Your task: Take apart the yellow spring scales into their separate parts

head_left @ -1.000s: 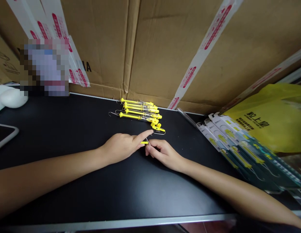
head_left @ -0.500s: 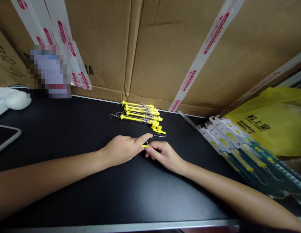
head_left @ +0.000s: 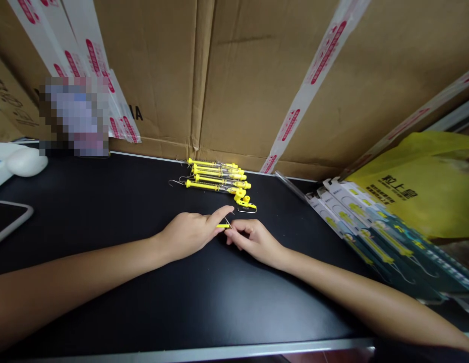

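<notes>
My left hand (head_left: pixel 192 231) is closed around a slim yellow plastic rod (head_left: pixel 222 226), most of it hidden in the palm and fingers. A thin metal wire (head_left: pixel 227 220) slants up from the rod's end towards my left thumb. My right hand (head_left: pixel 253 239) pinches at the right end of the rod and wire; the fingertips hide the exact contact. Just beyond my hands lies a row of several yellow-and-clear tube tools (head_left: pixel 202 186) with bent wire hooks. Nearer to me is a small yellow clip-like part (head_left: pixel 246 204) with a spring and a bent wire.
Printed retail packages (head_left: pixel 355 217) fan out on the right beside a yellow plastic bag (head_left: pixel 419 181). A clear tube (head_left: pixel 289 182) lies near them. Large cardboard (head_left: pixel 238 91) walls the back of the black table (head_left: pixel 204 312). At left are a phone (head_left: pixel 9 219) and a white rounded object (head_left: pixel 26 161).
The camera view has shifted slightly. Both hands keep their grip at the rod and wire, with hardly any movement.
</notes>
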The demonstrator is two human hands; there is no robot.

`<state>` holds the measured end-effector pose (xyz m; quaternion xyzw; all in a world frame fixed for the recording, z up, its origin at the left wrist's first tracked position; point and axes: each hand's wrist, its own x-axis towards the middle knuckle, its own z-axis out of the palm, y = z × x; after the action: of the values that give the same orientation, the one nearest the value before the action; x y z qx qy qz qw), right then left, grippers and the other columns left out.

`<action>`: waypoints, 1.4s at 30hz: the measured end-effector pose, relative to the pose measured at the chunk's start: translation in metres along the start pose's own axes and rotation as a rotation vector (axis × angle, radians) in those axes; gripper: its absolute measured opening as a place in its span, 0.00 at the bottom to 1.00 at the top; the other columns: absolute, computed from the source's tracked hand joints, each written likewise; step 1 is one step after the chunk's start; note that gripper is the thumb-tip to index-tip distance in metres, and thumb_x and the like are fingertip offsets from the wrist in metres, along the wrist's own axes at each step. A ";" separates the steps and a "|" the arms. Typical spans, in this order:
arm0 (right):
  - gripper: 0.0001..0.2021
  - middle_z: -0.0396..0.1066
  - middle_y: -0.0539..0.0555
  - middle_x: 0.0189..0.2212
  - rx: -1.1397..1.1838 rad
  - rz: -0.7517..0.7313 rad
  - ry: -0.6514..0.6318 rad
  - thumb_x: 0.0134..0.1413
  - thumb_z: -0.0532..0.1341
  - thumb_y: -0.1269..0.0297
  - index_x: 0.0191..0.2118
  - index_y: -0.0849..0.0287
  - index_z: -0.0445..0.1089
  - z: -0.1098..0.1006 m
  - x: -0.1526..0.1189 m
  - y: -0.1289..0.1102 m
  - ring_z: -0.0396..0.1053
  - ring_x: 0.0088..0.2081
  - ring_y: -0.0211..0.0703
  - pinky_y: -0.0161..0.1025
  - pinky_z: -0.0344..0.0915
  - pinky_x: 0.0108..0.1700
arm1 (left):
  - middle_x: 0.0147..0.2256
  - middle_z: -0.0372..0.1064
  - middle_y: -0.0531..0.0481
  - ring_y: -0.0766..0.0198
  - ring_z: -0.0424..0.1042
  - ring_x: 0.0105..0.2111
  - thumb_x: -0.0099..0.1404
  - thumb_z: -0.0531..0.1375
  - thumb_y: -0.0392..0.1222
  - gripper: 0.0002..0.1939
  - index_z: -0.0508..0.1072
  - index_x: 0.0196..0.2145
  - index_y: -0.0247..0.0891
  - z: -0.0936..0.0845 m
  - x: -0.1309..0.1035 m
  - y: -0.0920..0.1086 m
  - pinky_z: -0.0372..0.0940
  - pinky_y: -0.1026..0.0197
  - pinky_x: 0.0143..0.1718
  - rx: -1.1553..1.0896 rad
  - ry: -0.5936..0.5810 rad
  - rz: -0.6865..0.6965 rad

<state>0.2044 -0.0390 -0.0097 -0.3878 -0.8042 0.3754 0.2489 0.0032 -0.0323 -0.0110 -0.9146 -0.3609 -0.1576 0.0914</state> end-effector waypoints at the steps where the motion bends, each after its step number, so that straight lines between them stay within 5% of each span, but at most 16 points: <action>1: 0.18 0.60 0.47 0.18 -0.002 -0.002 0.001 0.61 0.52 0.57 0.26 0.63 0.68 0.000 0.000 0.000 0.56 0.21 0.31 0.30 0.54 0.25 | 0.27 0.73 0.51 0.64 0.74 0.25 0.71 0.46 0.47 0.23 0.52 0.59 0.36 0.000 0.000 0.000 0.62 0.68 0.23 0.001 -0.002 -0.006; 10: 0.17 0.63 0.49 0.21 -0.181 -0.088 0.032 0.62 0.51 0.61 0.24 0.62 0.66 0.001 -0.001 0.001 0.58 0.24 0.33 0.32 0.55 0.29 | 0.25 0.72 0.53 0.63 0.74 0.24 0.70 0.48 0.46 0.17 0.60 0.53 0.38 0.003 0.001 0.000 0.61 0.67 0.22 0.007 -0.002 -0.018; 13: 0.17 0.63 0.49 0.21 -0.181 -0.088 0.034 0.62 0.51 0.61 0.24 0.62 0.66 0.002 -0.001 0.001 0.58 0.24 0.33 0.32 0.55 0.29 | 0.28 0.72 0.53 0.63 0.74 0.27 0.70 0.48 0.42 0.10 0.65 0.43 0.38 0.004 0.001 -0.002 0.61 0.66 0.24 -0.040 -0.016 0.010; 17: 0.18 0.60 0.47 0.19 -0.043 -0.023 -0.002 0.62 0.51 0.58 0.25 0.62 0.66 0.001 0.000 0.000 0.56 0.22 0.32 0.30 0.53 0.26 | 0.25 0.69 0.54 0.65 0.72 0.25 0.70 0.47 0.40 0.13 0.65 0.31 0.37 0.004 0.001 -0.003 0.60 0.67 0.24 -0.070 -0.022 0.018; 23: 0.18 0.60 0.47 0.18 0.038 -0.021 -0.040 0.61 0.51 0.57 0.25 0.62 0.66 -0.002 0.003 0.001 0.56 0.21 0.31 0.30 0.54 0.25 | 0.23 0.68 0.53 0.64 0.71 0.23 0.71 0.45 0.41 0.14 0.63 0.29 0.36 0.005 0.001 -0.003 0.57 0.66 0.21 -0.025 0.028 0.043; 30: 0.18 0.59 0.48 0.20 -0.196 -0.136 0.044 0.61 0.51 0.60 0.21 0.61 0.61 0.000 0.003 0.003 0.56 0.24 0.33 0.32 0.54 0.29 | 0.23 0.68 0.56 0.64 0.71 0.22 0.69 0.48 0.39 0.09 0.62 0.31 0.38 0.007 0.000 -0.003 0.56 0.65 0.20 0.057 0.039 0.082; 37: 0.18 0.59 0.46 0.18 0.037 -0.008 -0.063 0.62 0.50 0.58 0.25 0.62 0.65 -0.004 0.004 0.001 0.55 0.20 0.31 0.30 0.53 0.25 | 0.23 0.67 0.56 0.64 0.71 0.22 0.69 0.49 0.39 0.07 0.62 0.32 0.38 0.007 0.002 -0.003 0.56 0.65 0.20 0.061 0.034 0.069; 42: 0.17 0.59 0.47 0.20 -0.124 -0.062 -0.001 0.62 0.50 0.60 0.24 0.62 0.63 -0.001 0.002 0.001 0.56 0.23 0.32 0.31 0.53 0.28 | 0.23 0.67 0.56 0.64 0.71 0.22 0.69 0.49 0.40 0.07 0.61 0.32 0.38 0.008 0.000 -0.002 0.55 0.65 0.19 0.077 0.045 0.072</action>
<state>0.2041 -0.0362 -0.0095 -0.3771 -0.8378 0.3170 0.2355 0.0037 -0.0279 -0.0186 -0.9191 -0.3313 -0.1605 0.1404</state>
